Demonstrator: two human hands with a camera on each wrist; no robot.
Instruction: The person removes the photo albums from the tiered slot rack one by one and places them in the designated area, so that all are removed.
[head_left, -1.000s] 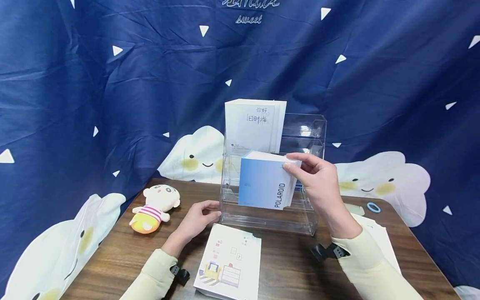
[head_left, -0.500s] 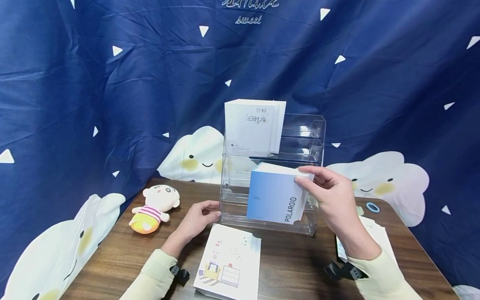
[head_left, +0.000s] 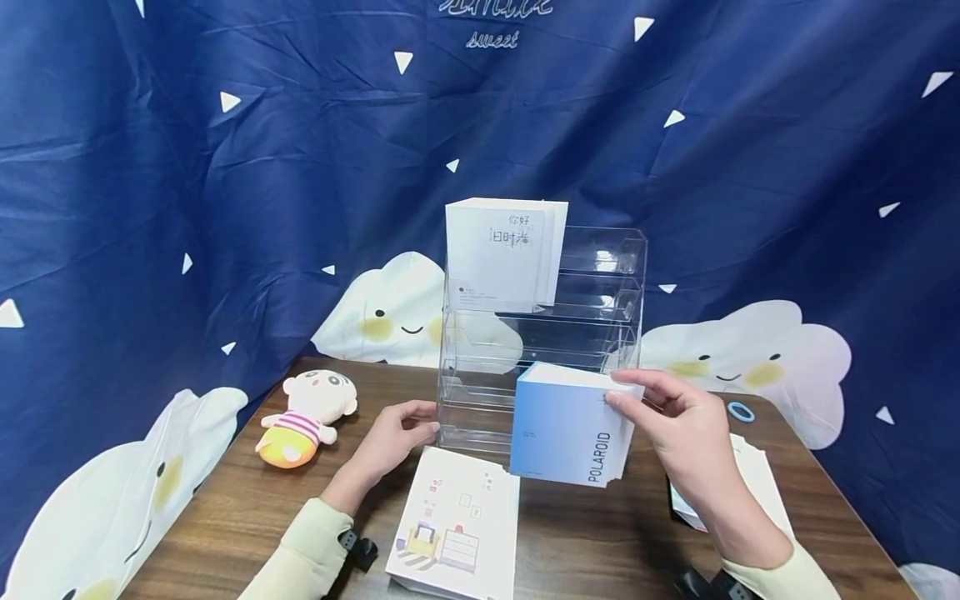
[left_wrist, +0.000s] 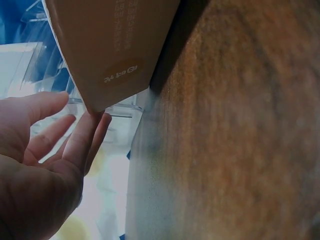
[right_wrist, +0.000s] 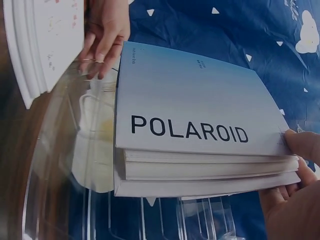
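Note:
A pale blue and white book (head_left: pixel 562 429) with POLAROID on its cover is pinched at its top right corner by my right hand (head_left: pixel 693 437). It hangs upright in front of the lower right of a clear acrylic rack (head_left: pixel 480 408). The right wrist view shows thumb on the cover and fingers behind the pages of the book (right_wrist: pixel 200 105). My left hand (head_left: pixel 393 442) rests with loose fingers at the rack's lower left edge. Just in front of the rack, close to that hand, lies a thick white book (head_left: pixel 457 525) with a drawn room on it.
White books (head_left: pixel 498 254) stand in the rack's upper left. A plush doll (head_left: pixel 309 417) lies at left on the wooden table (head_left: pixel 225 533). At right are white papers or booklets (head_left: pixel 761 475) and a blue ring (head_left: pixel 741 412). A blue curtain (head_left: pixel 337 150) hangs behind.
My right hand has moved the POLAROID book down, to the right and out from the middle of the rack. My left hand stays at the rack's side.

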